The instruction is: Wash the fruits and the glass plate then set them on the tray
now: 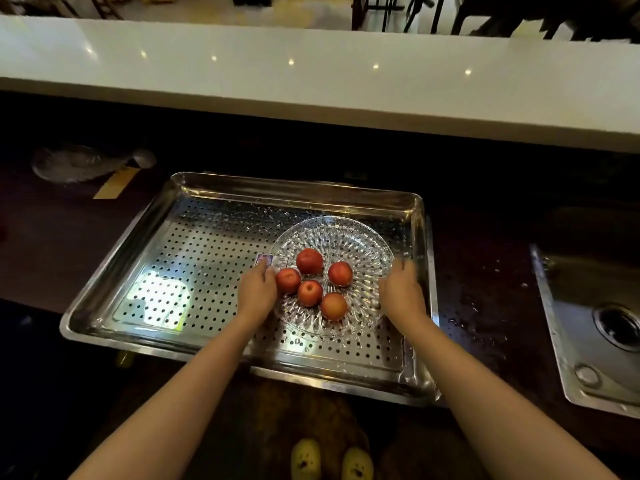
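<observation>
**Plate on tray, hands at both rims**

We've got the glass plate [332, 275] with five fruits [309, 260] on the perforated tray [194, 237], right of centre. Left hand [258, 289] and right hand [401, 289] flank it, equally near. Fingers curl at the rims; can't tell if gripping or released.

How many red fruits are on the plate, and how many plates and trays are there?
Red fruits: 5
Glass plate: 1
Metal tray: 1
Total: 7
</observation>
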`<state>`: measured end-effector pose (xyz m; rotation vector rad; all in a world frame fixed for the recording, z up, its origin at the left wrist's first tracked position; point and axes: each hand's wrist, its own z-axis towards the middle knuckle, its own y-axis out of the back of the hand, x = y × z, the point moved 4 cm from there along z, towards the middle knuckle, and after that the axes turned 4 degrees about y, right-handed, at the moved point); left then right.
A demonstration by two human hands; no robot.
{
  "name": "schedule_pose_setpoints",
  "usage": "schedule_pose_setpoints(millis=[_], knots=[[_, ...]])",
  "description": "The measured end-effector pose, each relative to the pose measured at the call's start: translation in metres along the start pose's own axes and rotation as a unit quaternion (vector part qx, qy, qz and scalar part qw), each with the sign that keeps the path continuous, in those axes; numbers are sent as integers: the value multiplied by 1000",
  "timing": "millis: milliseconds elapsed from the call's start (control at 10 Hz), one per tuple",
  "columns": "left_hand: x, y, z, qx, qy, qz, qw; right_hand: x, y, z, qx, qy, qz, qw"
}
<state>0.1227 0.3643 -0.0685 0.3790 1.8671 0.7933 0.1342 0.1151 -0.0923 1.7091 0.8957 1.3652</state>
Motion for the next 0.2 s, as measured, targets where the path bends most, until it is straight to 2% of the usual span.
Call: schedule_pose_setpoints(millis=[100,200], knots=[[-11,8,-2,26,-8,47,998,5,14,2,29,-20,-29,999],[-28,18,5,64,4,95,993,27,46,6,19,6,-46,999]])
